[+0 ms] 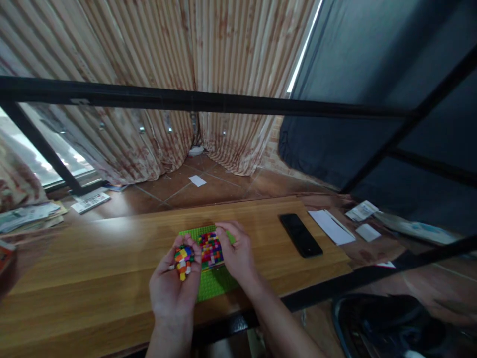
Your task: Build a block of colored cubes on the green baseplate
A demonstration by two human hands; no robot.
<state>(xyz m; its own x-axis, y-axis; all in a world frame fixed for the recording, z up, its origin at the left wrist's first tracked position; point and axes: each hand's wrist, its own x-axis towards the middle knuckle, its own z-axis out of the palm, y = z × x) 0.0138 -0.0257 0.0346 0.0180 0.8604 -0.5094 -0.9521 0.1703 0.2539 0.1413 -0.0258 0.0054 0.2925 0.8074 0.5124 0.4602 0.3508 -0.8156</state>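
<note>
A green studded baseplate (214, 284) lies on the wooden table. Many small coloured bricks (210, 251) are packed together on its middle part. My left hand (175, 273) is turned palm up at the plate's left side, cupped around a heap of loose toy bricks (183, 258) in yellow, blue, orange, white and other colours. Over the right part of the plate is my right hand (236, 248), its thumb and fingers pinched together at the far edge of the packed bricks. Whatever lies between those fingertips is too small to make out.
To the right, a black phone (300, 235) rests on the wooden table (93, 278). White paper (331, 226) lies past it. A dark metal bar (208, 102) crosses in front of the curtains. Booklets and papers (32, 216) sit at the far left.
</note>
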